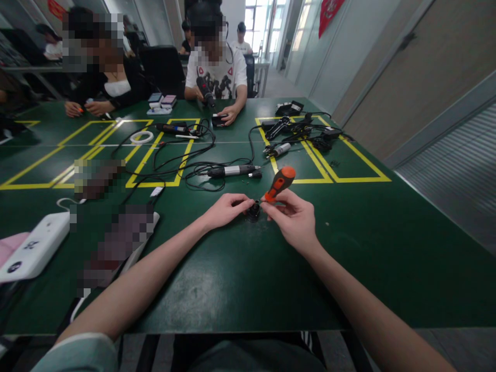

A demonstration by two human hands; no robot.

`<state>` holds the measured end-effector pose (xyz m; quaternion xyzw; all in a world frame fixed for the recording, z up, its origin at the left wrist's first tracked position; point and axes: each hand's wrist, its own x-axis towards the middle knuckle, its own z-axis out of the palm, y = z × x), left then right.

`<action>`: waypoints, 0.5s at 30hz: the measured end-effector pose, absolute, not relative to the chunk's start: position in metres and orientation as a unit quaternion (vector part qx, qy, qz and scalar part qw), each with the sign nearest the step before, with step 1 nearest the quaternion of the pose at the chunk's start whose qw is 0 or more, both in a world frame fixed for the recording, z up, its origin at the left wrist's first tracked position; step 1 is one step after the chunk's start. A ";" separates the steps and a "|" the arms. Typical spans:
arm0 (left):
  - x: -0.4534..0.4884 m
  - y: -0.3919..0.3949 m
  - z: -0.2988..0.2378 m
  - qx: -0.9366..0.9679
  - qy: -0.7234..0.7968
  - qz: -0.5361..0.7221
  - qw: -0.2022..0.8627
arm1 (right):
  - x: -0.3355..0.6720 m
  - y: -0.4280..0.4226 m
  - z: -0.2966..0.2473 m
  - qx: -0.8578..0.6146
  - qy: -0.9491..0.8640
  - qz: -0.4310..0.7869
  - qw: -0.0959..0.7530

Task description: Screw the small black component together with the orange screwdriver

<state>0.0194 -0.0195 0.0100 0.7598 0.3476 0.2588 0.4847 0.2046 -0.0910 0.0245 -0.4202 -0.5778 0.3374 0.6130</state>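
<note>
My left hand (228,208) is closed, its thumb and fingers gripping the side of a small dark cylindrical part (253,211) low over the table. In my right hand (296,217) is a screwdriver (284,179) with an orange and dark grey handle. The handle tilts up and to the right, while its collar sits by my thumb and fingertips. Those fingertips are close to the dark part; the screwdriver's shaft is hidden. Just beyond my hands lies a slim black and silver electric screwdriver (232,170), with a small black piece (254,175) beside its end.
Several cables and black tools (287,128) lie at the back right, near a silver tool (279,150). Phones (120,243) and a white power bank (39,245) occupy the left. Across the green table (217,279), a co-worker (217,67) holds a power tool; another person sits further left.
</note>
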 end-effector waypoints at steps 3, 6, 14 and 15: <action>0.020 -0.020 0.010 0.757 0.347 0.262 0.487 | 0.204 -0.091 0.026 -0.415 -0.574 0.341 0.618; 0.020 -0.020 0.011 0.756 0.346 0.262 0.489 | 0.205 -0.091 0.026 -0.415 -0.576 0.345 0.614; 0.020 -0.020 0.011 0.758 0.351 0.261 0.484 | 0.205 -0.091 0.027 -0.414 -0.585 0.330 0.614; 0.019 -0.020 0.011 0.758 0.350 0.262 0.484 | 0.205 -0.091 0.028 -0.414 -0.587 0.329 0.613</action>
